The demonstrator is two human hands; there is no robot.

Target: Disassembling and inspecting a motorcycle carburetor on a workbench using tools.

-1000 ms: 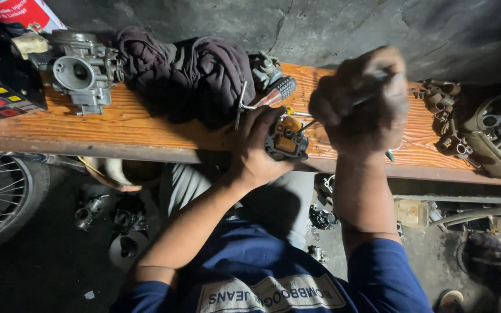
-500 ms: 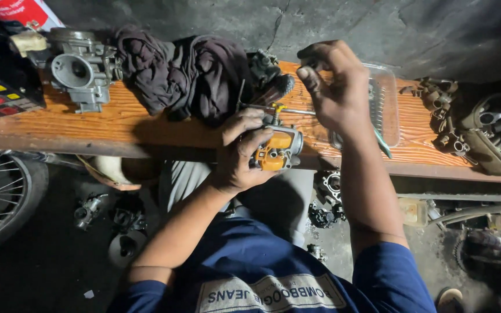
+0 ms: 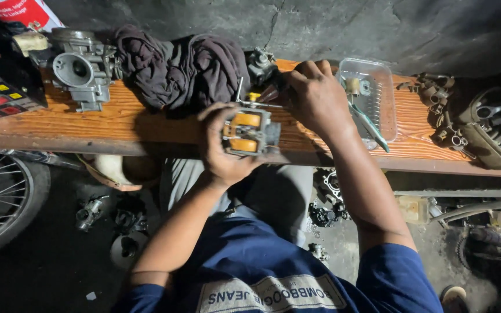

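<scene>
The left hand (image 3: 218, 152) is closed around a small carburettor body (image 3: 249, 132) with two orange floats showing on its upturned face, and holds it just over the near edge of the wooden bench (image 3: 117, 124), roughly at the centre of the view. The right hand (image 3: 315, 98) sits at about one o'clock from that body, fingers curled tight together, pinching something small against its top end; what it pinches is hidden by the fingers, so it cannot be told. The likely trouble is a slip: the body hangs over the bench edge above a floor strewn with parts, and a loosened grip could let it or a small piece drop among them. A twisting pull might also bend the thin float arms. At three o'clock from the right hand lies a clear plastic tray (image 3: 385, 95) with small parts and a green-handled tool across it, near enough for the forearm to knock. A dark rag (image 3: 175, 66) is heaped at eleven o'clock, and a second carburettor (image 3: 82, 71) stands well apart at ten o'clock.
</scene>
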